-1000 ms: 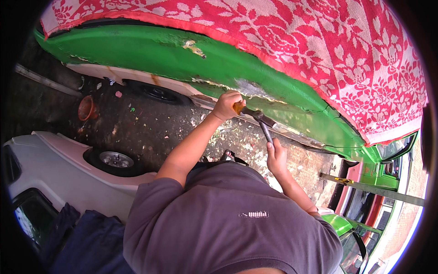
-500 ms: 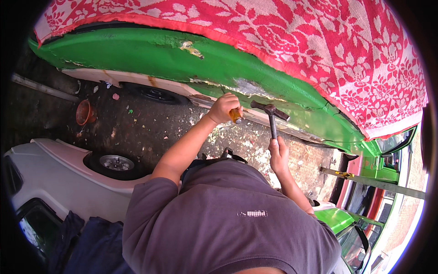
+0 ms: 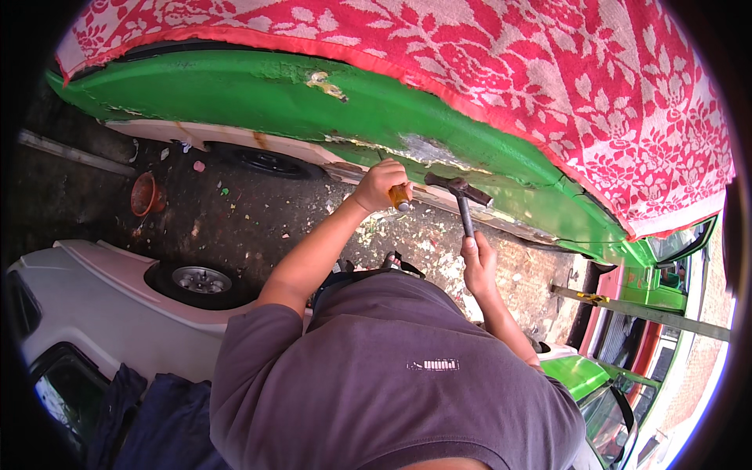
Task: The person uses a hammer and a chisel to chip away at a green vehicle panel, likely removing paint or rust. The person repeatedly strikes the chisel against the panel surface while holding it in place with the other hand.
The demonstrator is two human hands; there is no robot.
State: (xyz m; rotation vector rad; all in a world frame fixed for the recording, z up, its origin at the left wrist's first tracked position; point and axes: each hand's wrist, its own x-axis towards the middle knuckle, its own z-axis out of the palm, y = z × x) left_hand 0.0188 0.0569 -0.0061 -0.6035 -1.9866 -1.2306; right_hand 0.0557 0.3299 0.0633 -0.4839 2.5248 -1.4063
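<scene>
My left hand (image 3: 382,185) is wrapped round a screwdriver with an amber handle (image 3: 399,194). The handle's metal-capped end points back toward me, and a little of the thin shaft shows past my knuckles, against the lower edge of the green car body (image 3: 258,90). Its tip is too small to make out. A hammer (image 3: 465,215) is in my closed right hand (image 3: 479,262), thumb along the handle. The hammer's head is to the right of the screwdriver's end, apart from it. Bare grey metal and flaking paint (image 3: 435,150) show on the panel just beyond both hands.
A red and white flowered cloth (image 3: 501,70) covers the green car's upper part. Behind me on the left stands a pale car (image 3: 117,290) with dark clothing (image 3: 168,423) on it. An orange bucket (image 3: 144,194) and paint chips lie on the floor. A metal pole (image 3: 642,313) crosses at right.
The hammer's head has shifted slightly left, closer to the screwdriver's end. My left hand has moved a touch left, and the screwdriver's handle tilts a little differently.
</scene>
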